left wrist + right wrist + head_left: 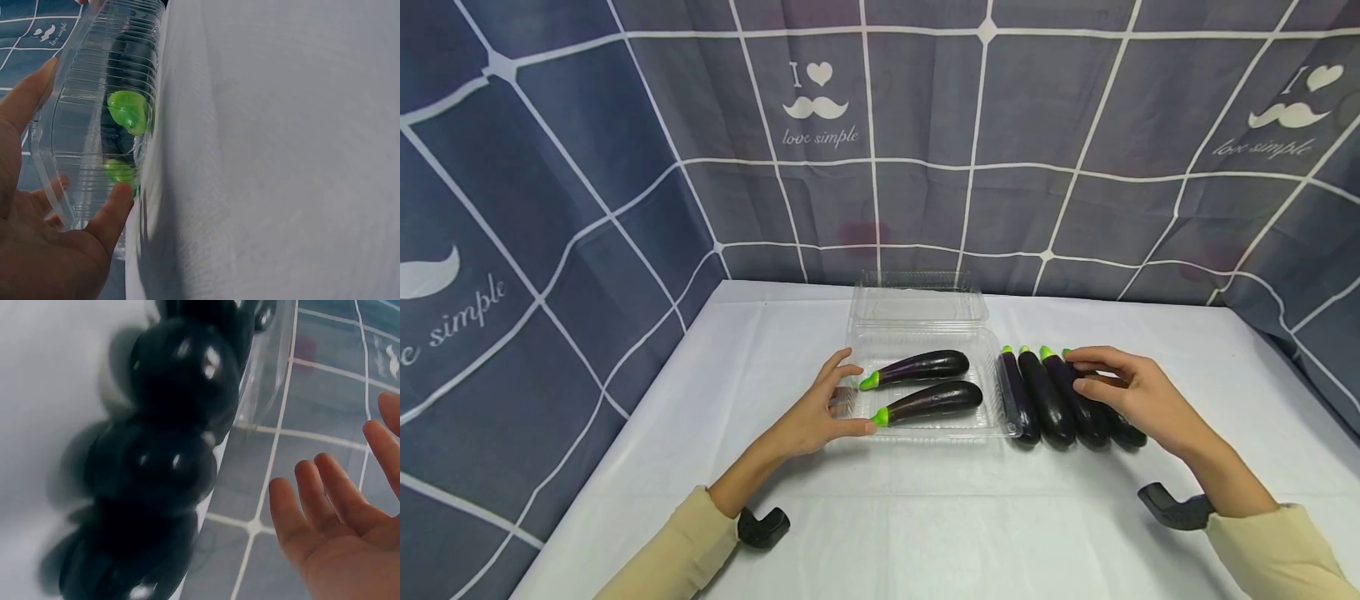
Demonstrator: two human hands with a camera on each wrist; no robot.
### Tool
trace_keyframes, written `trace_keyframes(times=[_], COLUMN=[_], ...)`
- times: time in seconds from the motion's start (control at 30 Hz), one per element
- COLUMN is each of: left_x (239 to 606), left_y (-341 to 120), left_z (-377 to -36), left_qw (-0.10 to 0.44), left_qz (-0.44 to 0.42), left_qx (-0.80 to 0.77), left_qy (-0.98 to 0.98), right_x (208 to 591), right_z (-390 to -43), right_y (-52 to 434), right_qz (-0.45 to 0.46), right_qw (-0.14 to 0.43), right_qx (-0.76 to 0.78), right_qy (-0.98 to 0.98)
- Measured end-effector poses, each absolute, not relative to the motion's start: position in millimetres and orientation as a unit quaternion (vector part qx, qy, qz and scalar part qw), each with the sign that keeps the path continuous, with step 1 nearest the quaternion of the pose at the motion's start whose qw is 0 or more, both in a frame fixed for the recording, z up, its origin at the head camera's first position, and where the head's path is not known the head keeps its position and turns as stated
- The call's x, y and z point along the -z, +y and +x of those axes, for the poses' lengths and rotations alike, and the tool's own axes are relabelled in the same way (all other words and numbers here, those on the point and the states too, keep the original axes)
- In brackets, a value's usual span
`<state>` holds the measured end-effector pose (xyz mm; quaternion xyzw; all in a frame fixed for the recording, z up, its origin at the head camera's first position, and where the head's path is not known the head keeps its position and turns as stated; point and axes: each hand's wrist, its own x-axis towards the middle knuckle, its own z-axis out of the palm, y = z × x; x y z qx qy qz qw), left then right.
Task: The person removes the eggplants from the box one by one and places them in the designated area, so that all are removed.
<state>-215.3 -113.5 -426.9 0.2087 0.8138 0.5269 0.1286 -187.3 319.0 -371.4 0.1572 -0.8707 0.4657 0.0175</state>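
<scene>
Eggplants point(1051, 398) lie lengthwise, green stems pointing away.

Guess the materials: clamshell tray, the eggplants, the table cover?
Clamshell tray: thin clear plastic, glossy, with ribbed walls; the eggplants show through it.
Eggplants: smooth, shiny dark purple skin with uniformly bright green caps; this could be moulded plastic replicas, though the look does not rule out real ones.
Table cover: white matte woven cloth or nonwoven sheet; a fine weave texture shows in the left wrist view.

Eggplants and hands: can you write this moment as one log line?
left hand: touches clear tray | tray: two eggplants | right hand: open over eggplant row | white table
</scene>
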Motion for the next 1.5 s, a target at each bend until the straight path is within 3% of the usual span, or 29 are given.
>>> trace_keyframes(times=[0.57,1.5], left_x=[432,430], left_y=[-112,-114], left_z=[-219,-217], left_qw=[0.124,0.124], left_qz=[0.220,0.214], left_qx=[-0.529,-0.528], left_qy=[0.810,0.813], right_x=[373,397], right_z=[-184,-202], right_y=[266,193], right_qz=[0.244,0.271], right_qw=[0.026,0.001], right_qx=[-0.499,-0.461], right_qy=[-0.831,-0.845])
